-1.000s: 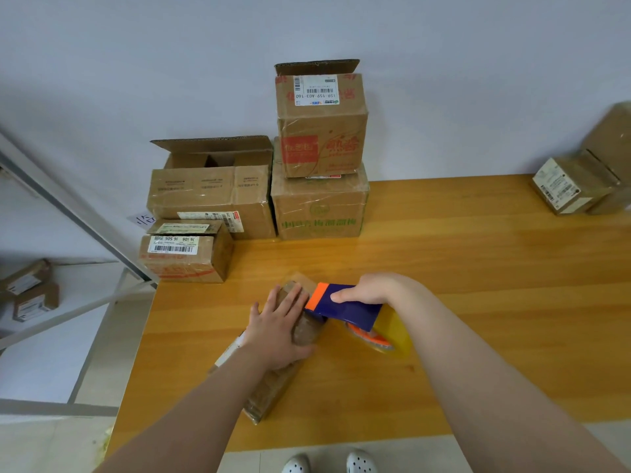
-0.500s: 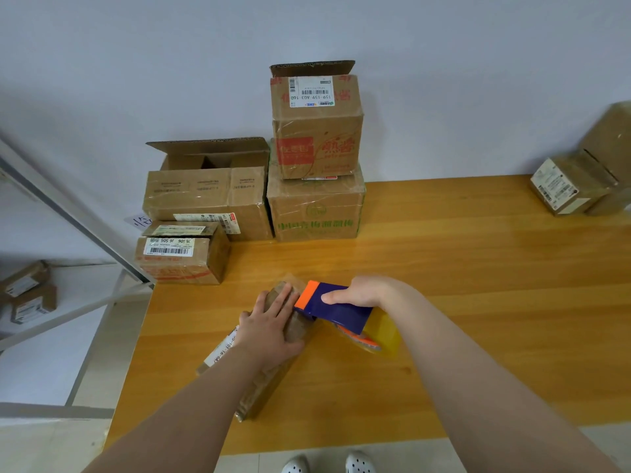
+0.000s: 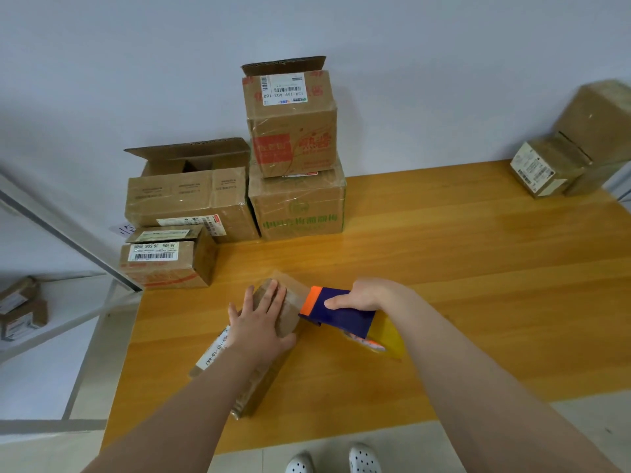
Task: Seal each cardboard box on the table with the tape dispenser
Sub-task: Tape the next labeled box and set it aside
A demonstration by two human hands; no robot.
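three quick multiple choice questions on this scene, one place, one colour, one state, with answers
1. Where does the left hand rest?
A) on the long box
B) on the wall
C) on the floor

2. What colour is the tape dispenser's front tip?
A) green
B) orange
C) white

3. How is the right hand?
A) open and flat
B) hanging idle
C) gripping the dispenser

Answers: 1 A, its palm lies flat on the box; 2 B, an orange band ends the blue body; 3 C, its fingers curl round the body.
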